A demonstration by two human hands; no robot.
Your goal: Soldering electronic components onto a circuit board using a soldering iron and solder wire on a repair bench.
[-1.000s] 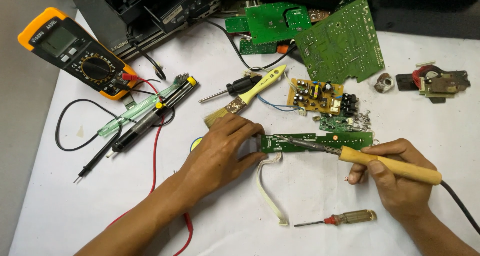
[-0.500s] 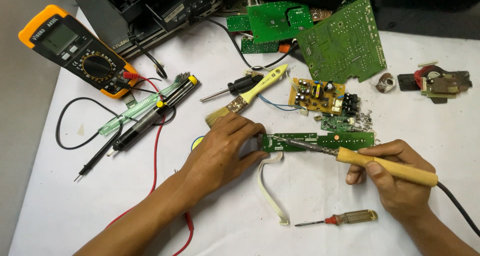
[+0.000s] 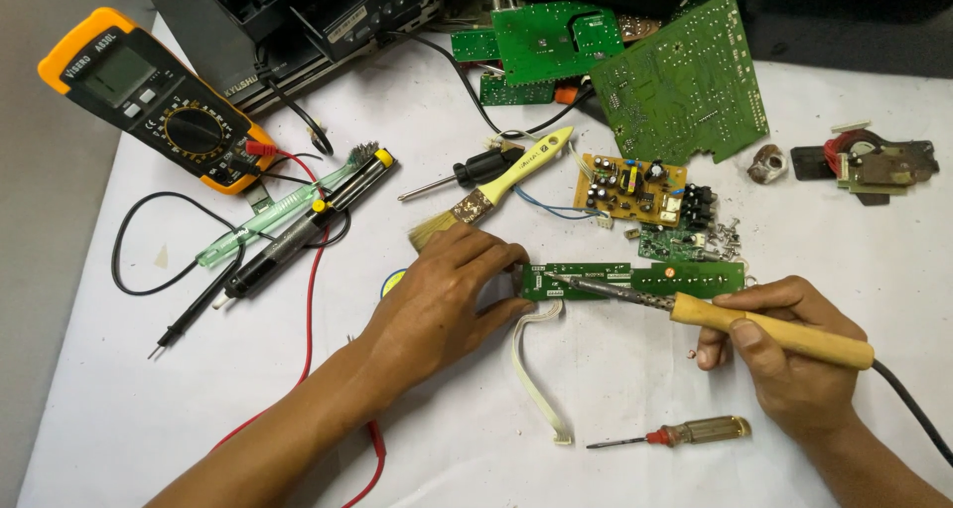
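The fingers of the right hand [image 3: 794, 354] are clamped around the wooden handle of a soldering iron [image 3: 735, 321], whose metal tip is laid on a narrow green circuit board [image 3: 635, 278] just left of them. The board's left end is pinned by the together-pressed fingertips of the left hand [image 3: 442, 304]. A white ribbon cable [image 3: 531, 369] is seen trailing below, a small red-handled screwdriver [image 3: 685, 433] nearer the right wrist.

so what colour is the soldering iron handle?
Yellowish tan, wood-like, on the soldering iron in the right hand. Head view shows it.
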